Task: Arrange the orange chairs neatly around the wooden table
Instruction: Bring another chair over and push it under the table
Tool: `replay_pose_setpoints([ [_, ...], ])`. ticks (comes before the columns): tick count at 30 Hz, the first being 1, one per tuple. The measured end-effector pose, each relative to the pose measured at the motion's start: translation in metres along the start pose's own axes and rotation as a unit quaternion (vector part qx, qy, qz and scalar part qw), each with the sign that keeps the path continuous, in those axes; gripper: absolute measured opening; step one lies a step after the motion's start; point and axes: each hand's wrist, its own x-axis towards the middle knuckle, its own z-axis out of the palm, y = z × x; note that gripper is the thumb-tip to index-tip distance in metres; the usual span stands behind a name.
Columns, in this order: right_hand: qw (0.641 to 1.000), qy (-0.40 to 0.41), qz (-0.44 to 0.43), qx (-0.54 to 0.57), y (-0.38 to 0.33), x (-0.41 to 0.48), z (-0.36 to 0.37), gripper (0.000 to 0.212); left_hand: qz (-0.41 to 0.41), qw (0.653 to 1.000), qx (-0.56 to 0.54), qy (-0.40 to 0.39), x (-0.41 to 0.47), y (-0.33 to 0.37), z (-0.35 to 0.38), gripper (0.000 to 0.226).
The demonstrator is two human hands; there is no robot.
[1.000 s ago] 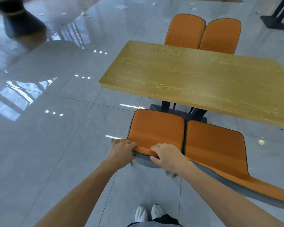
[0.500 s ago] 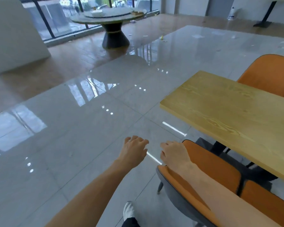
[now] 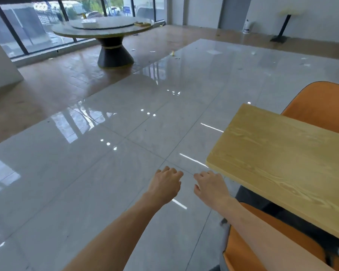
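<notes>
The wooden table (image 3: 286,165) fills the right side, its near-left corner just right of my hands. An orange chair (image 3: 241,249) sits tucked under the table's near edge at the bottom right, partly hidden by my right forearm. Another orange chair (image 3: 321,106) stands behind the table's far side at the right edge. My left hand (image 3: 165,184) hovers over the bare floor, fingers loosely spread and holding nothing. My right hand (image 3: 210,185) floats beside it, left of the table corner, also empty and off the chair.
Glossy grey tiles (image 3: 106,173) stretch to the left and ahead. A round stone table (image 3: 106,30) on a dark pedestal stands far back left by the windows. A black stand (image 3: 281,34) and a white bottle (image 3: 247,27) are at the far wall. Small litter dots the far floor.
Both hands let go of the near chair's backrest and lifted forward over the floor. The view swung up and left, so the table and chairs slid to the right.
</notes>
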Motion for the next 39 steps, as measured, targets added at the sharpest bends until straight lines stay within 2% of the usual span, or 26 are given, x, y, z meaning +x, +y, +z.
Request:
replay_pose_setpoints([
  [10,0.992,-0.006,0.121,0.026,0.04,0.148,-0.012,0.034,0.075,0.997,-0.016,-0.016,0.167,-0.077,-0.01,0.027],
  [19,0.974,0.003,0.219,0.057,0.144,0.317,0.006,0.032,0.174,0.983,0.001,-0.061,0.39,-0.107,0.002,0.031],
  [28,0.943,0.04,0.322,0.067,0.261,0.437,-0.024,0.03,0.274,0.96,0.005,-0.059,0.601,-0.077,-0.02,0.034],
  [39,0.884,0.043,0.461,0.058,0.437,0.553,-0.01,0.026,0.41,0.907,-0.006,-0.093,0.849,-0.006,0.016,0.035],
])
